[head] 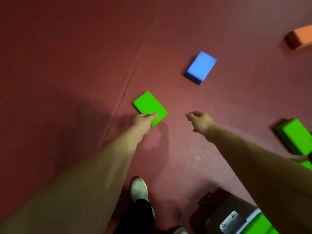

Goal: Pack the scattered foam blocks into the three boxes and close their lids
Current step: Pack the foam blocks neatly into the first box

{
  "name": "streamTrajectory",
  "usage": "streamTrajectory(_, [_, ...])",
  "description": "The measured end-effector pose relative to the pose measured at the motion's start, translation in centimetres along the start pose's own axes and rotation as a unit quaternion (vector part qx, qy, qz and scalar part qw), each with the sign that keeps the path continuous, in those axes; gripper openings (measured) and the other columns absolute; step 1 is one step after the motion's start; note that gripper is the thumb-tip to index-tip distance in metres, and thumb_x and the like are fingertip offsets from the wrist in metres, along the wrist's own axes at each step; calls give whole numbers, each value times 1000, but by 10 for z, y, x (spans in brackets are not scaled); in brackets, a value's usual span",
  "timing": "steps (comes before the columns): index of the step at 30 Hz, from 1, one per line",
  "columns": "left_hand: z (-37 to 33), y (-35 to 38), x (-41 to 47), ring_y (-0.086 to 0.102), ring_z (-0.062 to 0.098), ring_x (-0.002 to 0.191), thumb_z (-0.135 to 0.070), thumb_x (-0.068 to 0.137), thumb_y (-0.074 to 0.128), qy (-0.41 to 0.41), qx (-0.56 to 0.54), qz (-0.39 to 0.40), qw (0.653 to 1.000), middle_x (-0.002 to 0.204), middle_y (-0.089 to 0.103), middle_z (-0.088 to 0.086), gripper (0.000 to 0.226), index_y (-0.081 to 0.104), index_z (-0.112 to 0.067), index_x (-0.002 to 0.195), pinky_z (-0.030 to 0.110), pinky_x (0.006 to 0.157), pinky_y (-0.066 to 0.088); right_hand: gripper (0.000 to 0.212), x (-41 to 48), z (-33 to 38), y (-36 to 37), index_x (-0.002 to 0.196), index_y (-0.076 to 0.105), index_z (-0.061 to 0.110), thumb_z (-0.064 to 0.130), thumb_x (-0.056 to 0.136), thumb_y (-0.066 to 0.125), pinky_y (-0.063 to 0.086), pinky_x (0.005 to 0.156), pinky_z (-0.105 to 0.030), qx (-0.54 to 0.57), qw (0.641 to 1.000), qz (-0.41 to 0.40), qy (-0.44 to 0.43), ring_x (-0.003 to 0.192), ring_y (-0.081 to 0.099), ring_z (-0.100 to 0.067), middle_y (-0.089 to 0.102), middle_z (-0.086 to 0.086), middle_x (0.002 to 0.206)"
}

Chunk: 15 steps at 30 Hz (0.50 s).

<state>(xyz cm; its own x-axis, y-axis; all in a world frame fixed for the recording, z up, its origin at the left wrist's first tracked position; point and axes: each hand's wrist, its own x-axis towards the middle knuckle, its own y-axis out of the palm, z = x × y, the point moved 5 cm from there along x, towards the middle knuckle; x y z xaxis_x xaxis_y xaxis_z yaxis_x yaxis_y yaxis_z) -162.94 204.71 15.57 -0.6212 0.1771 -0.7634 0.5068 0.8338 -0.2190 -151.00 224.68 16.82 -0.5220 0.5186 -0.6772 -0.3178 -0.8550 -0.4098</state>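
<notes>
My left hand (143, 121) grips a green foam block (149, 106) by its near corner, thumb on top, above the dark red floor. My right hand (200, 121) reaches forward with loosely curled fingers and holds nothing. Beyond it a blue foam block (200, 66) lies on the floor. An orange foam block (299, 38) sits at the far right edge. Another green foam block (295, 136) lies at the right, with a bit of one more (305, 163) below it. A grey box (224, 215) with a metal latch stands at the bottom right, green foam (261, 225) showing inside.
The floor (67, 56) is dark red with a seam running diagonally from the top middle to the lower left. My white shoe (139, 189) and dark trouser leg stand at the bottom middle.
</notes>
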Motion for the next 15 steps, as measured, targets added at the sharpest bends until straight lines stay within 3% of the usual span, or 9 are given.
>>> streamTrajectory(2, [-3,-2,13,58,19,91,-35,90,70,-13,-2,0,1000,99,62,4,19,63,-20,100,40,90,52,29,19,14,2,108,68,11,35,95,59,49,99,-47,-11,1000,7,0,95,56,-21,63,-3,100])
streamTrajectory(5, [-2,9,37,55,20,84,-40,90,68,-47,-1,-4,999,93,59,4,24,65,-18,98,33,71,46,29,52,22,-3,110,67,10,34,95,60,50,97,-46,-13,1000,20,20,93,55,-21,61,-3,98])
streamTrajectory(8, [-3,27,70,51,21,76,-38,90,68,-75,-23,-27,997,84,57,5,23,65,-15,91,35,73,42,24,99,24,-12,105,64,13,33,95,59,53,82,-42,-2,999,30,43,80,53,-22,58,-7,91])
streamTrajectory(10, [2,46,97,51,21,87,-35,92,66,-106,-33,-19,994,98,58,8,26,66,-11,103,40,84,47,23,140,20,-18,105,63,13,34,96,57,52,75,-40,-6,997,40,59,74,51,-20,56,-7,89])
streamTrajectory(15, [30,105,171,52,24,113,-49,86,67,-240,-153,-82,955,135,53,5,50,53,-22,126,43,92,42,38,274,-7,-20,115,63,17,46,90,61,55,89,-46,-107,992,59,40,84,57,-23,59,-1,87])
